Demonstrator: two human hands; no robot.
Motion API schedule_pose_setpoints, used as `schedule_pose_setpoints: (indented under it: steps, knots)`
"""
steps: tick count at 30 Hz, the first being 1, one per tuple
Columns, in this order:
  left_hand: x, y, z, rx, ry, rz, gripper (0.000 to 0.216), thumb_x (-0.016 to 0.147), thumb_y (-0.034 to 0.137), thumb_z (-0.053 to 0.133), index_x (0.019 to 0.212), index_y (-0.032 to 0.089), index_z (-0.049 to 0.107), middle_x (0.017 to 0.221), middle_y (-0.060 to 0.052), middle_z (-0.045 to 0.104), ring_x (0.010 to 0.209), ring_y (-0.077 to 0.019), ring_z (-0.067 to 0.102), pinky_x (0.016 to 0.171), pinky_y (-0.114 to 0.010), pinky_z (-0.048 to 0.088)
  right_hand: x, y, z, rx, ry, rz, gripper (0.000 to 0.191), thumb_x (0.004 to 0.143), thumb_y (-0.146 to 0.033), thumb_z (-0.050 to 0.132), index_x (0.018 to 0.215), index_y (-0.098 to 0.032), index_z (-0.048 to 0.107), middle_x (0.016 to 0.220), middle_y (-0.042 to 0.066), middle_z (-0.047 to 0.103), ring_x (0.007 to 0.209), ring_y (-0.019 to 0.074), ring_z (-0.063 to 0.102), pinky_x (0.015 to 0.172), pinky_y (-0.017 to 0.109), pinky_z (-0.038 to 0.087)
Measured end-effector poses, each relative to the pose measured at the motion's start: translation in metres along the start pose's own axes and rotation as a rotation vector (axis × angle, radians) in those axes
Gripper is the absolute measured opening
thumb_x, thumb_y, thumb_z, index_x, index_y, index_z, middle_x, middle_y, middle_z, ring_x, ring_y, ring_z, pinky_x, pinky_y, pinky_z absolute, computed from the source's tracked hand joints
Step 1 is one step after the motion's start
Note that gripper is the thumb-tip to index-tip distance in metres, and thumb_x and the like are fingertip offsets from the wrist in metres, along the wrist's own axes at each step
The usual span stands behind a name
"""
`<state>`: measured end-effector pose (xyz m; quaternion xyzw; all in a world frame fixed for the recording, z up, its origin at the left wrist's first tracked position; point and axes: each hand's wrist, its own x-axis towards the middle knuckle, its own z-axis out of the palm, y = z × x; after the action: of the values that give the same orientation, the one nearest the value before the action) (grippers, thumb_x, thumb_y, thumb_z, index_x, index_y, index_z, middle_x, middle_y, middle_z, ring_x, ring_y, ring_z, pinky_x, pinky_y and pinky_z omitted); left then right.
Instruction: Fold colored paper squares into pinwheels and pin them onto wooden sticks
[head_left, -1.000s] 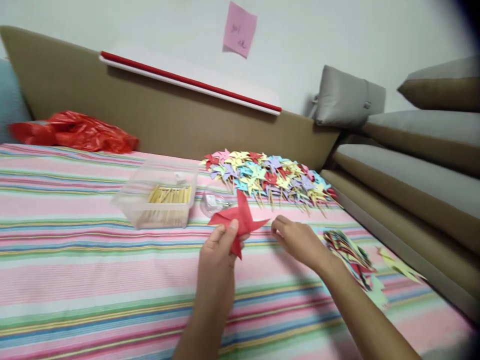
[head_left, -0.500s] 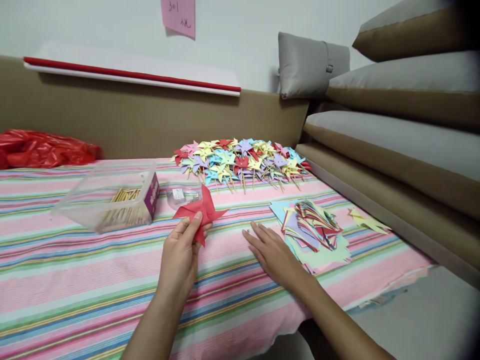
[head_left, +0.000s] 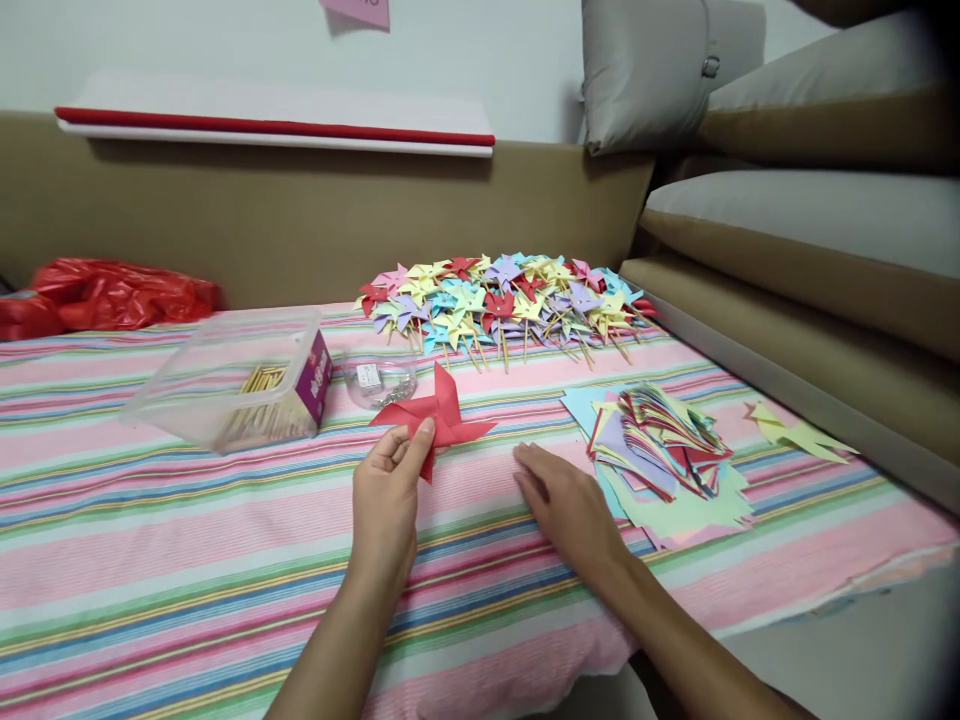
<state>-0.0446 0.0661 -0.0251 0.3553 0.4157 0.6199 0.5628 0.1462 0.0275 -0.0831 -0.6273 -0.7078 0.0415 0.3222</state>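
My left hand (head_left: 386,495) pinches a red paper pinwheel (head_left: 436,417) by its lower blade and holds it just above the striped cloth. My right hand (head_left: 568,505) lies flat on the cloth to the right of the pinwheel, fingers stretched out, holding nothing. Its fingertips sit close to a stack of coloured cut paper squares (head_left: 660,450). Behind the hands, a heap of finished pinwheels on sticks (head_left: 502,300) lies in many colours.
A clear plastic box of wooden sticks (head_left: 247,385) stands at the left, with a small clear bag (head_left: 379,380) beside it. A red plastic bag (head_left: 112,295) lies far left. A loose yellow paper piece (head_left: 799,432) lies near the stacked cushions (head_left: 810,220).
My right hand went from a pinch near the pinwheel to lying flat on the cloth. The view swung right and down; the left hand kept its hold.
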Motion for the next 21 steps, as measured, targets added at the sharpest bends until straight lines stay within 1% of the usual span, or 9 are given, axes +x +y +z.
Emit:
schedule_pose_setpoints:
  steps: [3,5,7,9,11,13,15,17,21]
  knots:
    - [-0.002,-0.003,-0.001,0.1,0.004,0.046,0.028,0.076,0.039,0.082,0.076,0.017,0.064,0.071,0.004,0.058,0.067,-0.0105,0.05,0.063,-0.021,0.038,0.005,-0.01,-0.016,0.244,0.138,0.192,0.021,0.093,-0.024,0.06,0.104,-0.02,0.077,0.105,0.007,0.08,0.094,0.0272,0.076,0.087,0.043,0.06]
    - [-0.005,-0.004,-0.001,0.23,-0.008,0.107,0.03,0.079,0.04,0.078,0.072,0.018,0.06,0.068,0.005,0.051,0.065,-0.0106,0.045,0.06,-0.022,0.035,0.008,-0.023,-0.028,0.498,0.214,0.268,0.016,0.091,-0.03,0.066,0.098,-0.023,0.078,0.096,0.004,0.08,0.089,0.0231,0.075,0.082,0.037,0.061]
    - [-0.008,-0.004,-0.001,0.377,-0.031,0.193,0.031,0.084,0.041,0.074,0.07,0.019,0.058,0.066,0.005,0.049,0.065,-0.0112,0.043,0.06,-0.023,0.034,0.01,-0.039,-0.038,0.758,0.237,0.314,0.014,0.089,-0.034,0.07,0.096,-0.024,0.077,0.089,0.002,0.08,0.082,0.019,0.074,0.076,0.031,0.06]
    - [-0.012,-0.004,0.0,0.503,-0.052,0.269,0.028,0.088,0.04,0.07,0.072,0.019,0.06,0.067,0.004,0.051,0.067,-0.012,0.045,0.063,-0.024,0.036,0.011,-0.053,-0.043,0.919,0.215,0.326,0.013,0.087,-0.035,0.072,0.094,-0.025,0.076,0.077,-0.001,0.076,0.071,0.0152,0.071,0.067,0.027,0.058]
    - [-0.015,-0.004,0.001,0.579,-0.087,0.305,0.025,0.091,0.038,0.067,0.075,0.019,0.062,0.07,0.003,0.056,0.069,-0.0127,0.048,0.067,-0.024,0.038,0.012,-0.063,-0.044,0.923,0.186,0.277,0.009,0.087,-0.033,0.073,0.091,-0.026,0.076,0.073,-0.002,0.074,0.067,0.0129,0.067,0.062,0.024,0.054]
    - [-0.019,-0.004,0.002,0.598,-0.141,0.296,0.024,0.092,0.038,0.066,0.076,0.019,0.063,0.071,0.003,0.058,0.071,-0.0131,0.049,0.068,-0.025,0.039,0.013,-0.067,-0.043,0.809,0.183,0.169,0.003,0.087,-0.027,0.073,0.086,-0.026,0.076,0.077,-0.002,0.072,0.068,0.0117,0.062,0.061,0.024,0.05]
    - [-0.024,-0.004,0.003,0.549,-0.199,0.253,0.024,0.092,0.038,0.066,0.077,0.019,0.064,0.073,0.002,0.06,0.073,-0.0137,0.052,0.07,-0.025,0.04,0.014,-0.067,-0.042,0.69,0.183,0.056,0.005,0.088,-0.022,0.073,0.085,-0.025,0.075,0.082,-0.002,0.071,0.07,0.0113,0.058,0.062,0.024,0.047]
    - [-0.027,-0.003,0.004,0.464,-0.246,0.19,0.023,0.091,0.038,0.066,0.08,0.018,0.065,0.076,0.001,0.062,0.075,-0.014,0.054,0.071,-0.025,0.042,0.015,-0.065,-0.042,0.629,0.164,-0.018,0.007,0.09,-0.02,0.07,0.087,-0.024,0.074,0.083,-0.002,0.07,0.073,0.0117,0.057,0.066,0.026,0.046]
    - [-0.031,0.001,0.007,0.333,-0.273,0.114,0.022,0.09,0.036,0.069,0.078,0.018,0.064,0.075,0.002,0.061,0.074,-0.0124,0.054,0.066,-0.022,0.042,0.015,-0.063,-0.043,0.603,0.151,-0.074,0.01,0.093,-0.018,0.066,0.093,-0.024,0.073,0.087,0.0,0.066,0.082,0.0131,0.059,0.073,0.027,0.047]
